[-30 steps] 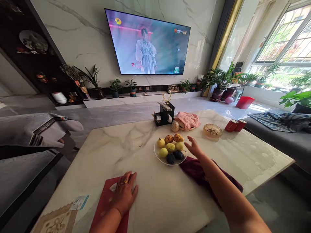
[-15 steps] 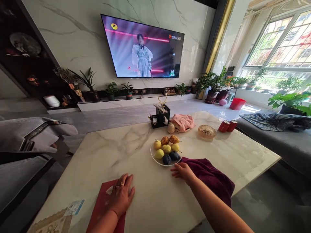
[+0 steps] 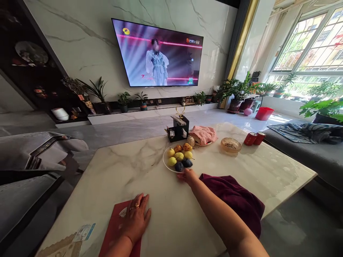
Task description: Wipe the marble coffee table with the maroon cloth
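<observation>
A clear round plate [image 3: 166, 166] holds yellow-green pears [image 3: 179, 156], two brown-speckled pears [image 3: 178, 148] and two dark plums [image 3: 179, 166]. My right hand [image 3: 188, 176] is at the plate's near rim, thumb by the edge and fingers low beside it, partly blurred. On the table's near left lies a flat red folder or envelope [image 3: 112, 228]. My left hand [image 3: 138, 214], with a ring on one finger, rests on it with fingers stretched out. A dark purple cloth [image 3: 235, 200] lies crumpled to the right of my right forearm and hangs over the table edge.
Behind the plate on the marble table [image 3: 128, 160] stand a black organizer [image 3: 180, 129], a pink cloth [image 3: 205, 134], an amber glass bowl [image 3: 230, 145] and two red cans [image 3: 254, 138]. A grey sofa [image 3: 302, 142] runs along the right.
My right hand has moved left and away from me, and the plate of fruit has slid the same way, farther from the purple cloth. My left hand has stayed on the red folder.
</observation>
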A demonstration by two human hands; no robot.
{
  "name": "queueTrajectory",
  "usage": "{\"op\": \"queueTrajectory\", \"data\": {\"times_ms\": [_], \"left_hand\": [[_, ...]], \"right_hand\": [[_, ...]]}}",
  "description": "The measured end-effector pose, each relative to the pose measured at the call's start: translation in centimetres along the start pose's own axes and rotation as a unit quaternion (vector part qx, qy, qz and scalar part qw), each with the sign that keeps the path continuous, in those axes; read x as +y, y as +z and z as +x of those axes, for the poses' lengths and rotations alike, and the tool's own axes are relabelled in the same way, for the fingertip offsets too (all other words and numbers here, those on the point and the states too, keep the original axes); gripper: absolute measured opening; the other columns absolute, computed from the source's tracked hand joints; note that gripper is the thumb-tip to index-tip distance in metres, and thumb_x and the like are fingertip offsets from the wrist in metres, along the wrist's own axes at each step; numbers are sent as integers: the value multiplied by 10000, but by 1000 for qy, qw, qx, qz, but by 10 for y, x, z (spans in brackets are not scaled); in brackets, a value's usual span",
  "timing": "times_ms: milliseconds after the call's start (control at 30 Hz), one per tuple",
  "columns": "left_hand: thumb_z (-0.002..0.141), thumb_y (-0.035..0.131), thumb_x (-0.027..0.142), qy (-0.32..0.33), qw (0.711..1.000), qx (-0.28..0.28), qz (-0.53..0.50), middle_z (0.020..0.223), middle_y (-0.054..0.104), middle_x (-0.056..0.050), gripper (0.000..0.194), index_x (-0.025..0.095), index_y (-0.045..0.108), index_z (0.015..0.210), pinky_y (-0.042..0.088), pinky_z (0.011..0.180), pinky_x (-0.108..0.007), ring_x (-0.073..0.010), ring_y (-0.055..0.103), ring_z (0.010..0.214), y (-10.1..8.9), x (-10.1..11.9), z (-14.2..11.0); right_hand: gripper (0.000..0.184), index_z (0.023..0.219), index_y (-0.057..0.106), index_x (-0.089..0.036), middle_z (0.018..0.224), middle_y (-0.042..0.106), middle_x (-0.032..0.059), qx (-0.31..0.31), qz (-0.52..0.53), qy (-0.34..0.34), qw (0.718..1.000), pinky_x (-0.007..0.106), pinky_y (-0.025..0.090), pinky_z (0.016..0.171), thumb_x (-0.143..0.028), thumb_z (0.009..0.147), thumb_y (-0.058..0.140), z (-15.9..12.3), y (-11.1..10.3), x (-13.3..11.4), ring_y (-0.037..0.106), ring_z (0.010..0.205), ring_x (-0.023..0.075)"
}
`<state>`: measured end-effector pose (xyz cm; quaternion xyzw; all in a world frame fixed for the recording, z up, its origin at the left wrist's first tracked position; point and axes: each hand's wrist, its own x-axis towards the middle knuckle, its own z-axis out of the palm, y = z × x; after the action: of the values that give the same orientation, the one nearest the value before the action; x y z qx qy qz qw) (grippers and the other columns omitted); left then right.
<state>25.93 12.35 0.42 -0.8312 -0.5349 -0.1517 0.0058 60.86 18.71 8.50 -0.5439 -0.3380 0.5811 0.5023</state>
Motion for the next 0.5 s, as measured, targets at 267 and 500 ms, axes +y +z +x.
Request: {"op": "queueTrajectory", "data": {"times_ms": [267, 500], "left_hand": [[1135, 436, 339, -15, 999, -29, -11, 1674, 648, -222, 570, 166, 701, 1609, 514, 1357, -640, -371, 623, 1573, -11, 5, 2], [1126, 428, 347, -7, 999, -32, -11, 1667, 642, -230, 591, 144, 690, 1615, 512, 1356, -627, -384, 628, 1569, -10, 3, 4]], "right_hand": [[465, 1163, 589, -251, 880, 709, 36, 25, -98, 17, 995, 500, 694, 894, -704, 1082, 651, 10, 12, -18, 795, 902, 267], [795, 1668, 622, -308, 1748, 608, 164, -8, -483, -167, 860, 711, 238, 1451, -454, 916, 834, -131, -129, -13, 482, 1678, 413]]}}
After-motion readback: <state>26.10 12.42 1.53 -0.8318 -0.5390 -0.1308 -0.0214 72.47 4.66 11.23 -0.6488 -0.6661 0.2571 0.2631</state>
